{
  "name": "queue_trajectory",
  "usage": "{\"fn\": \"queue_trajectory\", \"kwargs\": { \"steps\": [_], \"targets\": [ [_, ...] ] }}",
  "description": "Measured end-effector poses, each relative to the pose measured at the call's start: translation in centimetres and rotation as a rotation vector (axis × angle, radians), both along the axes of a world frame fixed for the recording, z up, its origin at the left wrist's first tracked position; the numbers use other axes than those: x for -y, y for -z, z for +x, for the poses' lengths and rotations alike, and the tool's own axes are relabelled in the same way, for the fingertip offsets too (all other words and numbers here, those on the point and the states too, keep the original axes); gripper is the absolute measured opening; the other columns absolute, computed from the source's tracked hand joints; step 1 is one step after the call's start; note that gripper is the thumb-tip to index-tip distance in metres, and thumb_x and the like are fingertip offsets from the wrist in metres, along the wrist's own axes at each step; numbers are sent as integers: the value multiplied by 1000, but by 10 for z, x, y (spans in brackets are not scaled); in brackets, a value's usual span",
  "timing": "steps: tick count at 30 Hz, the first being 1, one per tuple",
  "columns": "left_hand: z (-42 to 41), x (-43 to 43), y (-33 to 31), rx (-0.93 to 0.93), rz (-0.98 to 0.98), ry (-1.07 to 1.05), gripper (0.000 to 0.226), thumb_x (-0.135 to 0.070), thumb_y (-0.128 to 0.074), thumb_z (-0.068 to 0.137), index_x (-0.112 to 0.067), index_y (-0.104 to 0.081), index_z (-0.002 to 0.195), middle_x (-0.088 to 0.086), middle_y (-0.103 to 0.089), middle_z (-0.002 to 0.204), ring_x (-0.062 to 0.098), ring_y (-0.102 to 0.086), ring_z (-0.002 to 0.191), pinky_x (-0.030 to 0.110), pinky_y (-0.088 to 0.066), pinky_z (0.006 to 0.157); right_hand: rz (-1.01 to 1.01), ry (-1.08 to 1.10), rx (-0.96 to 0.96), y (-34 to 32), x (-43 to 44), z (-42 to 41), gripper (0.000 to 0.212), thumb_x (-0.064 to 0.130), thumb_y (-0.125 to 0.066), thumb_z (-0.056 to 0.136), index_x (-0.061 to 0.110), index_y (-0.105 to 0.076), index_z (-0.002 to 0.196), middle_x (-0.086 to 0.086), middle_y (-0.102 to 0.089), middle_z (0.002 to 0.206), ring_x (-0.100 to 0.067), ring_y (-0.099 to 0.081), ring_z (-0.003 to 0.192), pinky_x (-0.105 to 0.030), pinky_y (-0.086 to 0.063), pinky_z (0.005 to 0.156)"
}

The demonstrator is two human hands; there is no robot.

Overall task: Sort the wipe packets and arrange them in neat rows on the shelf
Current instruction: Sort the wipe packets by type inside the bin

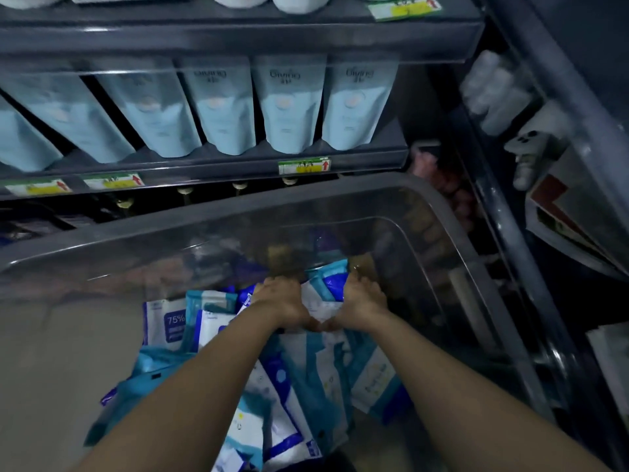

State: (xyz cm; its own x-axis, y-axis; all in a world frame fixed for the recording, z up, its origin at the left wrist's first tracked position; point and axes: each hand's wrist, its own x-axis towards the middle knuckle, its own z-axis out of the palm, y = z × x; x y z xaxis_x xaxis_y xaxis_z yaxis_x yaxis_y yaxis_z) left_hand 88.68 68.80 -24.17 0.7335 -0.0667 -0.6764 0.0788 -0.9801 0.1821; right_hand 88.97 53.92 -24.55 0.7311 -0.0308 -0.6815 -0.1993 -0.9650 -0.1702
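A clear plastic bin [238, 233] below me holds a loose heap of several blue and white wipe packets [306, 386]. One packet at the left reads 75% [170, 327]. Both my arms reach down into the bin. My left hand [282, 299] and my right hand [362, 298] lie side by side, fingers curled down over a white and blue packet [323, 294] between them, near the bin's far wall. The fingertips are hidden behind the packets.
A dark shelf [238, 165] above the bin carries a row of pale blue pouches [289, 103] with price tags [304, 165] on its edge. Another shelf [238, 32] sits higher. More goods stand on racks at the right [531, 144]. Bare floor [51, 369] lies left.
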Motion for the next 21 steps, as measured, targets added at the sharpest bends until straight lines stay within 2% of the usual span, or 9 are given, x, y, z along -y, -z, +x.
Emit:
{"fn": "queue_trajectory", "kwargs": {
  "steps": [3,6,8,9,12,15,18,21],
  "targets": [
    [0,0,0,-24,27,15,80,-71,-74,56,-19,-59,116,4,-57,128,24,-48,122,36,-34,98,36,-8,-48,5,1,2,104,60,-85,51,18,-43,136,-6,-48,139,-28,-46,125,-34,-41,101],
    [-1,-1,-1,-40,-63,-70,82,-67,-76,57,-19,-56,120,2,-57,125,22,-53,116,32,-42,89,127,-8,-59,7,1,4,86,54,-83,56,22,-46,128,-9,-44,135,-31,-43,123,-37,-42,101],
    [-2,-4,-4,-61,-125,-138,79,-61,-79,58,-20,-54,121,-2,-59,123,20,-57,110,29,-47,82,212,15,-40,6,1,4,68,45,-84,61,22,-49,115,-9,-49,129,-27,-51,114,-34,-46,94],
    [-2,-6,-6,-58,-142,-155,78,-58,-80,59,-20,-54,121,-2,-58,122,19,-57,110,28,-47,81,259,38,-37,4,1,3,66,43,-85,62,21,-49,113,-6,-53,127,-25,-54,110,-32,-47,90],
    [-3,-10,-14,-12,-199,-169,72,-54,-81,59,-21,-56,117,-2,-59,119,19,-57,107,28,-46,79,326,109,-56,-5,2,6,78,36,-89,54,16,-51,119,0,-57,118,-21,-57,107,-30,-49,86],
    [-3,-16,-29,48,-255,-154,53,-48,-82,61,-23,-59,102,-1,-64,108,18,-59,94,30,-48,75,391,125,-109,-19,2,14,55,26,-92,49,14,-65,96,-3,-70,99,-21,-67,91,-33,-54,76],
    [-4,-31,-61,133,-291,-128,37,-41,-82,66,-22,-51,74,-2,-57,80,13,-50,70,25,-35,55,484,136,-70,-45,-4,17,44,24,-91,48,12,-69,84,-3,-73,87,-18,-67,77,-31,-54,72],
    [-7,-54,-103,175,-319,-112,33,-37,-81,68,-20,-54,75,-4,-54,74,10,-46,63,26,-33,51,624,145,-41,-82,-20,14,39,16,-90,52,8,-71,85,-8,-74,88,-17,-64,74,-29,-50,70]
  ]
}}
